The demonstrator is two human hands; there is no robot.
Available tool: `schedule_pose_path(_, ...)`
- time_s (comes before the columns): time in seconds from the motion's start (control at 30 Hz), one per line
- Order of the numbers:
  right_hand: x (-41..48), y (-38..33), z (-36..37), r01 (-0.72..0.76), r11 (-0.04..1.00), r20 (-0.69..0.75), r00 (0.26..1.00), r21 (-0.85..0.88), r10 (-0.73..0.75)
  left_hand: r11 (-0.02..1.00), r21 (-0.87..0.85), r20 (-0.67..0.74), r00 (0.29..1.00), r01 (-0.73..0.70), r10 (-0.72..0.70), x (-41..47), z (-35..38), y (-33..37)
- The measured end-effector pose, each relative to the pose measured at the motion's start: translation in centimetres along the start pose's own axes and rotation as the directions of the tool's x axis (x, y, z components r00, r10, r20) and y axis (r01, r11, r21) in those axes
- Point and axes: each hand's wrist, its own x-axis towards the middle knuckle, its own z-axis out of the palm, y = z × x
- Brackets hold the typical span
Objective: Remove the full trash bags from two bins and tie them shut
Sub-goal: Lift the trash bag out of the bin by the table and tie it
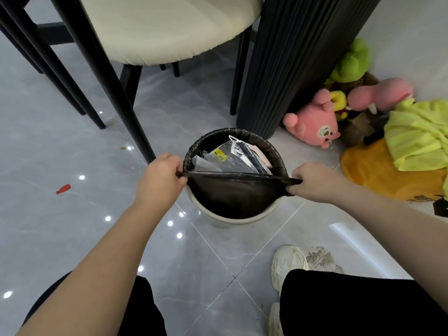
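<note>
Left hand (162,175) and right hand (312,181) each pinch the black bag (232,195) rim, stretched taut across the bin (218,218). Step one, freeing the liner; next, I'd judge, peel the far rim off and lift.

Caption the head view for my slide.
Left hand and right hand grip the near edge of the black trash bag, stretched taut across the white bin.
</note>
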Motion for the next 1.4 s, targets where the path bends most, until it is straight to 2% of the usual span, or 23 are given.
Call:
schedule_pose_path(0.07, 0.3, 0.2, -0.1, 0.055, 0.998, -0.088, 0.995, 0.025, -0.052, 0.999, -0.017, -0.013, 0.999, -0.039, 0.038, 0.2, 0.2, -0.2)
schedule_pose_path(0.13, 0.6, 0.5, -0.1, 0.205, 0.975, -0.128, 0.973, 0.088, -0.193, 0.994, -0.097, 0.001, 0.999, -0.049, 0.049, 0.2, 0.2, 0.0)
schedule_pose_path(0.2, 0.6, 0.8, -0.3, 0.277, 0.935, -0.159, 0.956, 0.220, -0.246, 0.977, -0.204, 0.059, 0.997, 0.069, -0.058, 0.3, 0.1, 0.2)
schedule_pose_path(0.27, 0.9, 1.0, -0.3, 0.238, 0.903, -0.153, 0.969, 0.357, -0.195, 0.942, -0.277, 0.125, 0.979, 0.191, -0.161, 0.6, -0.1, 0.3)
schedule_pose_path(0.37, 1.1, 1.2, 0.1, 0.149, 0.887, -0.068, 0.989, 0.437, -0.133, 0.948, -0.261, 0.126, 0.980, 0.182, -0.153, 1.1, -0.6, -0.1)
schedule_pose_path(0.47, 1.1, 1.5, 0.3, 0.117, 0.928, -0.018, 0.993, 0.354, -0.119, 0.979, -0.159, 0.179, 0.979, 0.125, -0.096, 1.5, -0.8, -0.7)
schedule_pose_path(0.53, 1.4, 1.7, -0.1, 0.092, 0.947, -0.006, 0.996, 0.308, -0.095, 0.987, -0.091, 0.224, 0.969, 0.131, -0.108, 1.6, -0.7, -0.8)
schedule_pose_path(0.67, 2.6, 1.8, -0.1, -0.084, 0.973, -0.008, 0.996, 0.215, 0.088, 0.957, 0.008, 0.187, 0.940, 0.289, -0.285, 2.0, -0.2, -0.9)
schedule_pose_path(0.73, 3.1, 1.9, 0.1, -0.172, 0.977, 0.012, 0.985, 0.129, 0.172, 0.934, 0.053, 0.185, 0.916, 0.353, -0.357, 2.3, -0.1, -1.1)
schedule_pose_path(0.83, 3.0, 1.6, -0.1, -0.264, 0.956, 0.161, 0.957, 0.125, 0.243, 0.896, 0.100, 0.272, 0.855, 0.432, -0.442, 2.6, -0.2, -0.8)
schedule_pose_path(0.9, 3.0, 1.6, -0.4, -0.318, 0.929, 0.221, 0.936, 0.189, 0.275, 0.833, 0.007, 0.361, 0.776, 0.553, -0.518, 2.8, -0.1, -0.9)
schedule_pose_path(0.97, 3.0, 1.9, -0.5, -0.349, 0.905, 0.188, 0.932, 0.243, 0.309, 0.708, -0.129, 0.463, 0.674, 0.694, -0.576, 3.0, 0.0, -1.2)
schedule_pose_path(1.03, 2.9, 2.0, -0.7, -0.336, 0.897, 0.123, 0.942, 0.288, 0.313, 0.633, -0.216, 0.502, 0.641, 0.743, -0.581, 3.2, -0.1, -1.4)
schedule_pose_path(1.07, 2.9, 2.2, -0.7, -0.310, 0.901, 0.075, 0.950, 0.304, 0.302, 0.640, -0.266, 0.471, 0.676, 0.721, -0.567, 3.3, -0.1, -1.3)
schedule_pose_path(1.1, 2.8, 2.2, -0.6, -0.277, 0.907, 0.016, 0.958, 0.316, 0.287, 0.679, -0.318, 0.388, 0.744, 0.662, -0.544, 3.5, 0.0, -1.4)
schedule_pose_path(1.17, 2.7, 2.3, -0.5, -0.206, 0.901, -0.086, 0.963, 0.382, 0.257, 0.784, -0.418, 0.144, 0.886, 0.458, -0.440, 3.6, -0.3, -1.1)
schedule_pose_path(1.2, 2.7, 2.3, -0.6, -0.180, 0.872, -0.102, 0.962, 0.454, 0.252, 0.802, -0.478, 0.063, 0.924, 0.359, -0.376, 3.5, -0.5, -1.0)
schedule_pose_path(1.27, 2.9, 2.4, -0.7, -0.148, 0.757, -0.092, 0.960, 0.637, 0.265, 0.785, -0.566, 0.003, 0.953, 0.250, -0.302, 3.5, -0.7, -0.7)
schedule_pose_path(1.33, 3.2, 2.5, -0.8, -0.134, 0.620, -0.078, 0.950, 0.773, 0.303, 0.711, -0.650, 0.036, 0.946, 0.267, -0.323, 3.7, -0.8, -0.4)
schedule_pose_path(1.4, 3.4, 2.4, -0.8, -0.147, 0.536, -0.047, 0.942, 0.831, 0.331, 0.633, -0.700, 0.087, 0.918, 0.332, -0.386, 4.0, -0.5, -0.2)
